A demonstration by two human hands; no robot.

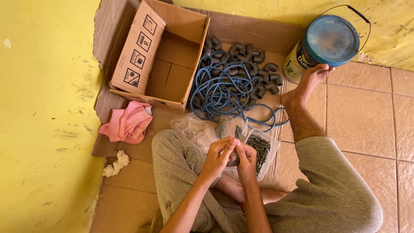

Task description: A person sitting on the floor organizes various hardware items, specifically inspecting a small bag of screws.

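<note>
You sit cross-legged in a yellow-walled corner, on a flattened sheet of brown cardboard [129, 172] laid over the tan tiled floor [366, 112]. Both your hands meet in front of your lap. Your left hand [219, 156] and your right hand [246, 159] are pinched together, fingertips touching, around a small clear plastic bag [234, 154] that seems to hold a few dark pieces; the fingers hide most of it, so you cannot tell exactly what is inside.

The relation that matters is just to the right of your grip. The clear shallow plastic tray of dark grey screws [261, 151] lies just beside your right hand, almost touching its knuckles, with its long side running away from you and slightly to the left. Your right hand is the nearer one to it; the left would have to cross over. More small clear bags [194, 127] lie crumpled just beyond your left hand, by your left knee.

Farther out, a coil of blue rope [224, 92] lies over a heap of grey plastic pipe elbows [254, 69], beside an open brown cardboard box [170, 60]. A pink cloth [128, 123] and a crumpled white tissue [115, 164] lie at the left. A blue-lidded paint bucket [327, 43] rests near your right foot.
</note>
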